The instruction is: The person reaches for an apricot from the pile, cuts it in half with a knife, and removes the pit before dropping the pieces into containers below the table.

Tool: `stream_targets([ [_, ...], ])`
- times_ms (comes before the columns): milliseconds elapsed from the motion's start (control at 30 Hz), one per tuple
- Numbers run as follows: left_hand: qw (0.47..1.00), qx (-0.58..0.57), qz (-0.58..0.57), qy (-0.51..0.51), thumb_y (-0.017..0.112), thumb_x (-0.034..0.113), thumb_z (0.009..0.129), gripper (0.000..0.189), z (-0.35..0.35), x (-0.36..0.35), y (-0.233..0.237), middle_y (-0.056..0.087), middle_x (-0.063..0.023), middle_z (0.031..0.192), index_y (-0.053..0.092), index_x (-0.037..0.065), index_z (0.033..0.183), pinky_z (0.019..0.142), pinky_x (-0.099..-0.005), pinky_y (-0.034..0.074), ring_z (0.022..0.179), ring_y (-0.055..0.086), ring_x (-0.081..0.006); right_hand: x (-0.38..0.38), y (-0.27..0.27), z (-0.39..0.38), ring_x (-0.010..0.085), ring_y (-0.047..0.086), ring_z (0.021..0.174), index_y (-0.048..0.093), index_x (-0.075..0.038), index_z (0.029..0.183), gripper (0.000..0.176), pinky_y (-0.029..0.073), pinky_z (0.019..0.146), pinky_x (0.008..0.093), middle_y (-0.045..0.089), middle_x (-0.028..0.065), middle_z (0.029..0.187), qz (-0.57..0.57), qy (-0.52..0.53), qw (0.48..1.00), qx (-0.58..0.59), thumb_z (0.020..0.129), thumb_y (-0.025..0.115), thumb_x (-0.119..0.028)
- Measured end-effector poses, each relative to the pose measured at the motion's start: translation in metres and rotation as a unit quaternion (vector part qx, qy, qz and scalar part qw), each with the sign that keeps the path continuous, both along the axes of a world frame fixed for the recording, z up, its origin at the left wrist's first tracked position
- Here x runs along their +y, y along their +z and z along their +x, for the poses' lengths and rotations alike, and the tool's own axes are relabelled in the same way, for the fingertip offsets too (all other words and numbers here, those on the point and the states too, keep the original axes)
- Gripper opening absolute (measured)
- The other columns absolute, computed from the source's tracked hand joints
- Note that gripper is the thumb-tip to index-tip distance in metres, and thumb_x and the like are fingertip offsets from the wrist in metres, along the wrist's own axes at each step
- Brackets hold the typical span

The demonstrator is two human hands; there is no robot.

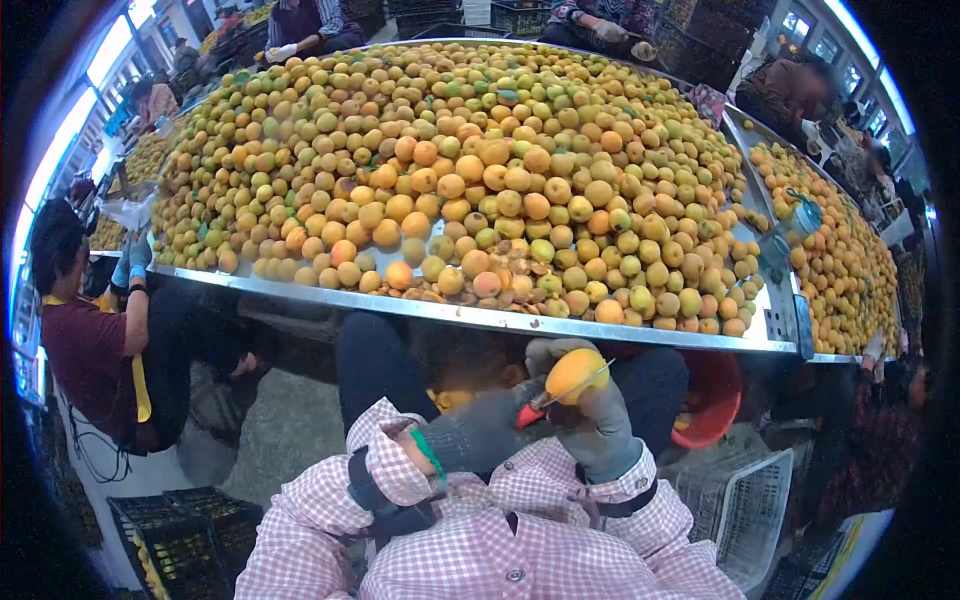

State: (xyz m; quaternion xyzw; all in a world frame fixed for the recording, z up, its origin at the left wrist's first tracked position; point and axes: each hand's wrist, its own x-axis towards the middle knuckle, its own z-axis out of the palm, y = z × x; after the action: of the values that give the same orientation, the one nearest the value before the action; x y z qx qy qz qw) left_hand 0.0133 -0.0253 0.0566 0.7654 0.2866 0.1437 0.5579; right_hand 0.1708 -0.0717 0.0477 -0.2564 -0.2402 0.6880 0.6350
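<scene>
A yellow-orange apricot (573, 372) sits in the fingers of my right hand (598, 432), which wears a grey glove, just below the table's front edge. My left hand (478, 432), also in a grey glove, grips a small knife with a red handle (528, 413). Its thin blade lies across the apricot. Both forearms wear pink checked sleeves, and both hands are held close together over my lap.
A large metal table (500, 320) heaped with several apricots (480, 170) fills the view ahead. A red basin (715, 415) and a white crate (745, 500) stand at lower right, a black crate (175, 540) at lower left. A seated person (95, 345) works at the left, others at the far side.
</scene>
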Motion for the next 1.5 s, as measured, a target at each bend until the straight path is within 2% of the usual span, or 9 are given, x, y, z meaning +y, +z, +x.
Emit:
stream_targets([
  [200,0.996,0.083,-0.027,0.010,0.062,0.027,0.084,0.040,-0.004,0.006,0.014,0.062,-0.0184,0.099,0.051,0.009,0.118,0.078,-0.0393,0.047,0.090,0.062,-0.0344,0.006,-0.002,0.008,0.0178,0.057,0.096,0.040,-0.002,0.126,0.064,0.049,0.082,0.0273,0.056,0.0111,0.109,0.030,-0.075,0.967,-0.243,0.071,0.073,-0.006],
  [267,0.999,0.034,-0.007,0.022,0.061,0.030,0.085,0.041,0.001,0.000,-0.009,0.061,-0.0189,0.099,0.050,0.008,0.117,0.077,-0.0404,0.047,0.090,0.061,-0.0358,0.002,-0.014,0.001,0.0201,0.059,0.094,0.038,-0.001,0.129,0.066,0.052,0.080,0.0313,0.058,0.0161,0.110,0.065,-0.111,0.961,-0.245,0.081,0.067,-0.035],
  [467,0.997,-0.013,0.051,0.060,0.060,0.032,0.085,0.047,0.007,-0.002,-0.034,0.060,-0.0226,0.099,0.045,0.006,0.120,0.074,-0.0453,0.047,0.089,0.059,-0.0406,0.003,-0.027,-0.021,0.0204,0.057,0.101,0.042,-0.001,0.128,0.068,0.046,0.088,0.0314,0.057,0.0145,0.116,-0.057,-0.067,0.995,-0.040,0.093,0.022,-0.056],
  [633,0.992,0.118,0.031,0.022,0.058,0.028,0.086,0.043,-0.002,0.004,-0.010,0.060,-0.0200,0.103,0.047,0.007,0.122,0.081,-0.0427,0.046,0.097,0.059,-0.0380,0.001,-0.022,0.005,0.0199,0.057,0.099,0.032,-0.002,0.135,0.067,0.047,0.085,0.0316,0.057,0.0139,0.114,0.001,-0.005,0.988,-0.153,0.086,0.060,-0.038],
  [767,0.996,0.076,0.033,0.034,0.059,0.028,0.086,0.044,0.000,0.002,-0.022,0.060,-0.0213,0.100,0.046,0.007,0.122,0.078,-0.0440,0.047,0.094,0.059,-0.0392,0.001,-0.024,-0.002,0.0206,0.059,0.094,0.034,-0.001,0.132,0.063,0.048,0.083,0.0316,0.058,0.0144,0.110,0.020,-0.060,0.969,-0.239,0.087,0.058,-0.039],
  [867,0.996,0.076,0.025,0.040,0.059,0.029,0.085,0.042,-0.003,-0.004,-0.032,0.061,-0.0210,0.097,0.047,0.007,0.119,0.077,-0.0440,0.047,0.092,0.060,-0.0388,0.001,-0.019,-0.005,0.0214,0.060,0.091,0.035,-0.002,0.131,0.063,0.049,0.081,0.0319,0.058,0.0146,0.104,-0.073,-0.049,0.996,0.008,0.087,0.057,-0.042],
  [1100,0.985,0.165,0.013,0.042,0.062,0.030,0.084,0.045,-0.011,0.005,-0.008,0.061,-0.0215,0.097,0.048,0.008,0.120,0.074,-0.0455,0.048,0.089,0.061,-0.0395,0.002,-0.021,-0.001,0.0193,0.059,0.094,0.035,0.001,0.130,0.063,0.048,0.086,0.0317,0.054,0.0112,0.108,0.025,-0.073,0.960,-0.268,0.077,0.069,-0.004],
  [1400,0.991,0.089,0.056,0.086,0.061,0.029,0.085,0.045,-0.011,-0.009,-0.034,0.061,-0.0223,0.098,0.046,0.008,0.122,0.074,-0.0467,0.047,0.090,0.059,-0.0417,-0.002,-0.023,-0.016,0.0166,0.059,0.086,0.039,0.001,0.129,0.060,0.050,0.077,0.0271,0.056,0.0110,0.104,-0.050,-0.021,0.996,-0.068,0.083,0.067,-0.027],
  [1500,0.991,0.111,-0.016,0.076,0.060,0.029,0.085,0.044,-0.014,-0.004,-0.017,0.061,-0.0229,0.098,0.046,0.008,0.121,0.074,-0.0474,0.047,0.090,0.059,-0.0423,-0.001,-0.020,-0.014,0.0156,0.060,0.086,0.045,-0.001,0.124,0.052,0.048,0.078,0.0263,0.058,0.0077,0.101,-0.027,-0.041,0.972,-0.231,0.086,0.063,-0.030],
])
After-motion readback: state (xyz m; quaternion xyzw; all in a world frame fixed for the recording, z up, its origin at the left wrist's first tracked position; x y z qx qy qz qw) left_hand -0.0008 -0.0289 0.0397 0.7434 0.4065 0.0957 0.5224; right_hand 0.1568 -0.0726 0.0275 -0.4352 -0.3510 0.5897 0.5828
